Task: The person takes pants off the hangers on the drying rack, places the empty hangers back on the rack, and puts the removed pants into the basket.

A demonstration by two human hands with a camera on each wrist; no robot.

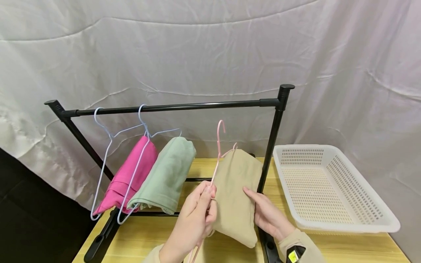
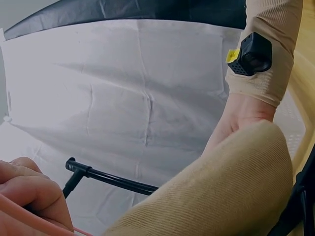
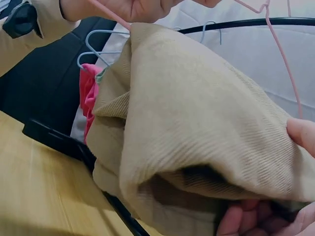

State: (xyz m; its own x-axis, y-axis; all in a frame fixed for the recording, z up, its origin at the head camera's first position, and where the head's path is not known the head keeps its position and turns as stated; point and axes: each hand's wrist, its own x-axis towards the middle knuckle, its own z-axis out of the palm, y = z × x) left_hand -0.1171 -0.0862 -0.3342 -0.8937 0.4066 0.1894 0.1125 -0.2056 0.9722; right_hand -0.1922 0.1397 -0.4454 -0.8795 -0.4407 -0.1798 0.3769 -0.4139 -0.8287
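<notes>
My left hand (image 1: 196, 211) grips the pink hanger (image 1: 219, 144) by its near side, with the hook pointing up. Draped over that hanger hangs a folded beige garment (image 1: 235, 195) of ribbed, corduroy-like cloth. At the garment's right edge is my right hand (image 1: 272, 216), thumb on the front face. From the right wrist view, its fingers (image 3: 236, 219) curl under the cloth while the thumb lies on top, pinching the garment (image 3: 197, 103) near an open fold. The lower part of the hanger is partly hidden by my left hand and the cloth.
A black rack (image 1: 194, 106) stands on the wooden table (image 1: 154, 233). On its bar, blue hangers (image 1: 106, 155) carry a pink cloth (image 1: 133, 171) and a light green cloth (image 1: 167, 173) at the left. To the right sits a white plastic basket (image 1: 348, 227).
</notes>
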